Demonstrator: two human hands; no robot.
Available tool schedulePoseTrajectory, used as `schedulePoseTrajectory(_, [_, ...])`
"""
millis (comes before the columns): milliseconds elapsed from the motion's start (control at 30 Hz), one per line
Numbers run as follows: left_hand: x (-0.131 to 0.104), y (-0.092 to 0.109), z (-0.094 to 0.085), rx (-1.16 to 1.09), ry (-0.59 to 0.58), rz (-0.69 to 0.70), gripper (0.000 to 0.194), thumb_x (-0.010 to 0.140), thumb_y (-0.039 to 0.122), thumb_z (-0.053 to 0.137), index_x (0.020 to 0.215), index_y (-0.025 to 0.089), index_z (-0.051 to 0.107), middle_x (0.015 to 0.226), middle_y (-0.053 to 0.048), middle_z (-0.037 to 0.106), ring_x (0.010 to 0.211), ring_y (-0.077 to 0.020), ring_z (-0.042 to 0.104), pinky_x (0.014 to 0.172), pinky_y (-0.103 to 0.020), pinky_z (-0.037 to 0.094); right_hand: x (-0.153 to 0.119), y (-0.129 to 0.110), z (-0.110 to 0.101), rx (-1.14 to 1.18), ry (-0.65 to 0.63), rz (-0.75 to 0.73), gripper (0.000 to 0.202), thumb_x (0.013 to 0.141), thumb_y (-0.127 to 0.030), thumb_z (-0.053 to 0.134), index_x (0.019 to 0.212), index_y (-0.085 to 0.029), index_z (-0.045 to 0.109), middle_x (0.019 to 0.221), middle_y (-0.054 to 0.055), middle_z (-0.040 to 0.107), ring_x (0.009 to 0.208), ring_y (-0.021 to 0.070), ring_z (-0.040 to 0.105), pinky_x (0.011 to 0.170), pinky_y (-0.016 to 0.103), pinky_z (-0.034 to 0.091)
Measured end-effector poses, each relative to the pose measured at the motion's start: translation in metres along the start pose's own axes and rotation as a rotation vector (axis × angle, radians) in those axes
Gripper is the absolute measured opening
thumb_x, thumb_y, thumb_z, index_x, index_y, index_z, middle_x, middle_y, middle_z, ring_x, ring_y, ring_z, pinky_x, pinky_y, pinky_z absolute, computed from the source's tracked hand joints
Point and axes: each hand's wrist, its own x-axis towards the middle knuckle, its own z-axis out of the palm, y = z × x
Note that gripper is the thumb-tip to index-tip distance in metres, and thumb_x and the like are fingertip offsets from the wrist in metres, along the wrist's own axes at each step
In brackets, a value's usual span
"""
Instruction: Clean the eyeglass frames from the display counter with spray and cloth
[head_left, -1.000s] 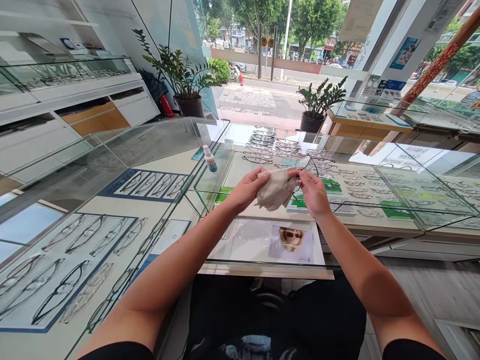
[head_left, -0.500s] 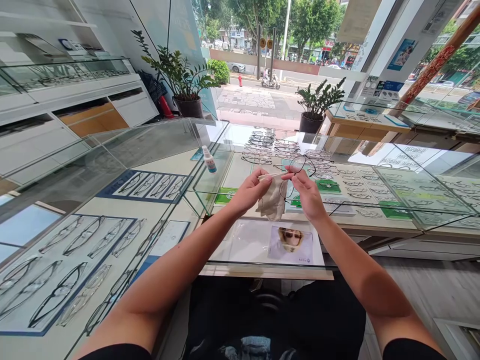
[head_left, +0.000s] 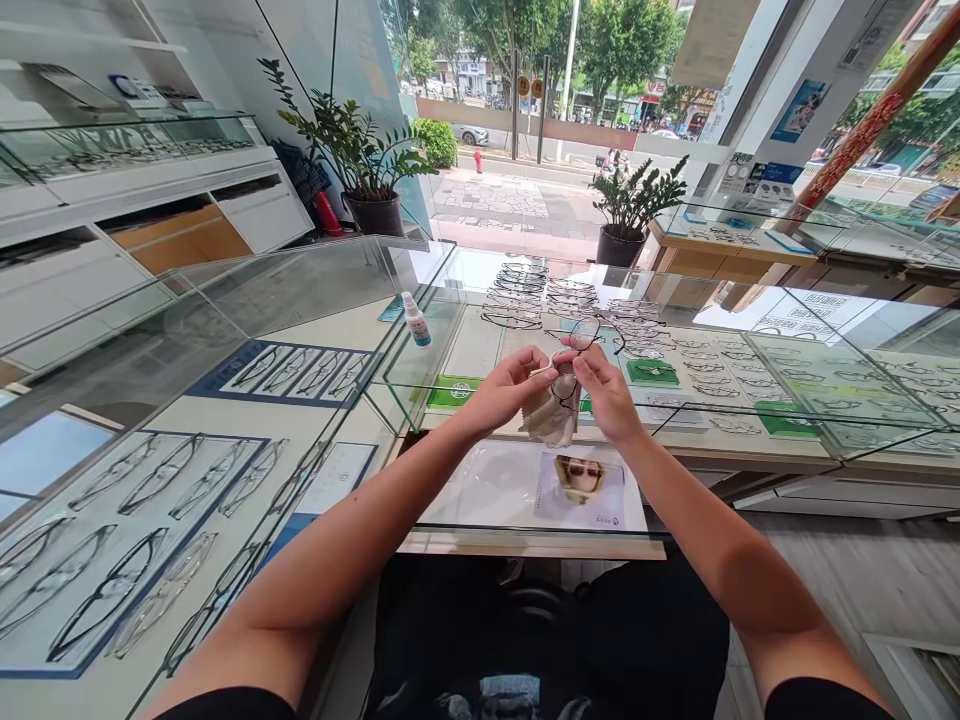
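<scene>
My left hand (head_left: 519, 382) pinches the top of a beige cleaning cloth (head_left: 549, 422), which hangs down in folds over the glass counter. Close beside it, my right hand (head_left: 602, 390) grips a pair of thin dark-framed eyeglasses (head_left: 598, 332) by the frame. One round lens lies against the cloth between the two hands, and a curved temple sticks up beyond the right fingers. The fingertips of both hands nearly meet at the cloth's upper edge. Parts of the frame are hidden behind the fingers.
A small white spray bottle (head_left: 415, 320) stands on the glass to the left. Rows of eyeglasses fill the display case (head_left: 705, 368). A lilac printed cloth (head_left: 579, 487) lies nearest my body. Trays of frames (head_left: 300, 370) sit under glass at left; a potted plant (head_left: 621, 240) stands beyond the counter.
The cloth has come around the lower lens, and my left fingers have moved right and slightly down, nearer the right hand. The eyeglasses have tilted a little.
</scene>
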Motion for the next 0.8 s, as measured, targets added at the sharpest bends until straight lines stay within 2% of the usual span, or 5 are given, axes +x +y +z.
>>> schedulePoseTrajectory(200, [0.000,0.001,0.000,-0.022,0.066,-0.046,0.059,0.085,0.075,0.080,0.092,0.017,0.077,0.102,-0.007,0.072,0.090,-0.0169,0.061,0.074,-0.026,0.046,-0.001,0.003,-0.001,0.027,0.000,-0.001,0.044,0.100,-0.073,0.071,0.103,-0.032,0.088,0.136,0.009,0.073,0.153,0.0321,0.056,0.133,0.049,0.039])
schedulePoseTrajectory(267, [0.000,0.000,0.002,0.026,0.075,-0.014,0.056,0.083,0.071,0.085,0.091,0.017,0.078,0.097,-0.007,0.072,0.085,-0.0160,0.059,0.073,-0.026,0.045,-0.002,0.005,-0.001,0.047,-0.009,-0.004,0.043,0.100,-0.072,0.072,0.105,-0.032,0.088,0.135,0.009,0.074,0.153,0.0314,0.056,0.134,0.049,0.039])
schedulePoseTrajectory(533, [0.002,-0.012,0.013,-0.197,0.105,-0.003,0.065,0.067,0.052,0.107,0.088,0.019,0.055,0.081,0.002,0.071,0.077,-0.0111,0.063,0.079,-0.025,0.049,-0.004,0.006,0.006,0.202,-0.034,0.099,0.044,0.094,-0.073,0.080,0.105,-0.031,0.088,0.138,0.007,0.078,0.155,0.0319,0.059,0.135,0.049,0.040])
schedulePoseTrajectory(700, [0.001,-0.015,0.010,-0.251,-0.019,-0.172,0.068,0.068,0.052,0.107,0.111,0.017,0.068,0.084,-0.003,0.077,0.077,-0.0165,0.072,0.077,-0.028,0.051,-0.005,0.002,0.007,0.244,-0.054,0.152,0.045,0.092,-0.073,0.081,0.105,-0.031,0.087,0.139,0.006,0.081,0.149,0.0317,0.065,0.129,0.048,0.047])
schedulePoseTrajectory(800, [0.000,-0.016,0.010,-0.236,-0.099,-0.199,0.062,0.073,0.058,0.103,0.105,0.013,0.075,0.088,-0.006,0.079,0.080,-0.0181,0.073,0.078,-0.028,0.052,-0.005,0.000,0.008,0.280,-0.070,0.201,0.047,0.088,-0.074,0.084,0.106,-0.031,0.087,0.137,0.006,0.084,0.141,0.0325,0.070,0.122,0.048,0.055])
